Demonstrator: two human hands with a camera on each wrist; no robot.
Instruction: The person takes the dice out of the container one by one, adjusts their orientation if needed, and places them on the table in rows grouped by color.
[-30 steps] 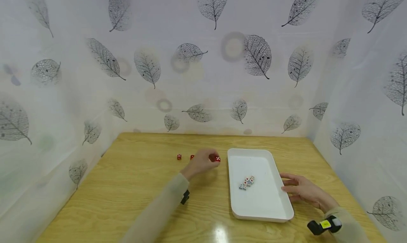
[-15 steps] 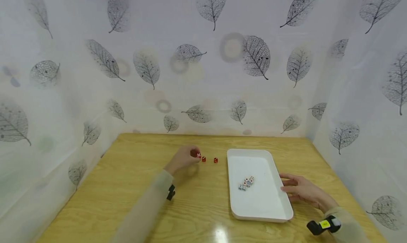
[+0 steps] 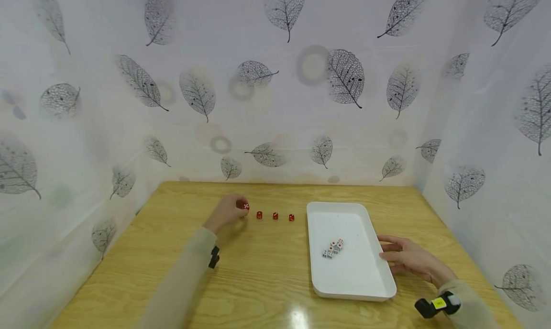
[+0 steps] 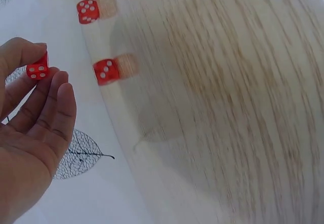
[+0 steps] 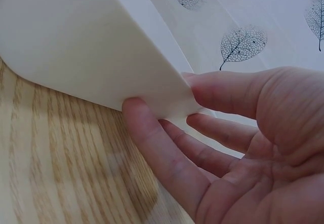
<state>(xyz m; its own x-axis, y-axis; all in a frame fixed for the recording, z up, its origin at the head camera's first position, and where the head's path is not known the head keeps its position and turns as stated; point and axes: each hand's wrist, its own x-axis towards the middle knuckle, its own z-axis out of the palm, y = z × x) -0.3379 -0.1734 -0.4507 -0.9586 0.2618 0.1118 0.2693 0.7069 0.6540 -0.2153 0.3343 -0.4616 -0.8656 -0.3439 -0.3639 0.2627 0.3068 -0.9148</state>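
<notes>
Thumb and fingers of my left hand (image 3: 225,212) pinch a red die (image 4: 38,71) with white spots, just above the table's left-middle. To its right, three red dice, the first die (image 3: 259,215), the middle die (image 3: 275,216) and the last die (image 3: 291,217), lie spaced in a row; something small and red shows under the hand, too hidden to tell. My right hand (image 3: 411,257) touches the outer right side of a white tray (image 3: 355,281) with extended fingers. Inside the tray, several white dice (image 3: 336,247) with coloured spots lie clustered.
A wooden table (image 3: 258,290) carries everything. Pale curtains (image 3: 275,114) printed with leaves stand behind it and on both sides. The tray's raised rim separates the white dice from the red ones.
My left hand has moved left along the row with the red die in its pinch, uncovering the dice to its right. My right hand and the tray have stayed in place.
</notes>
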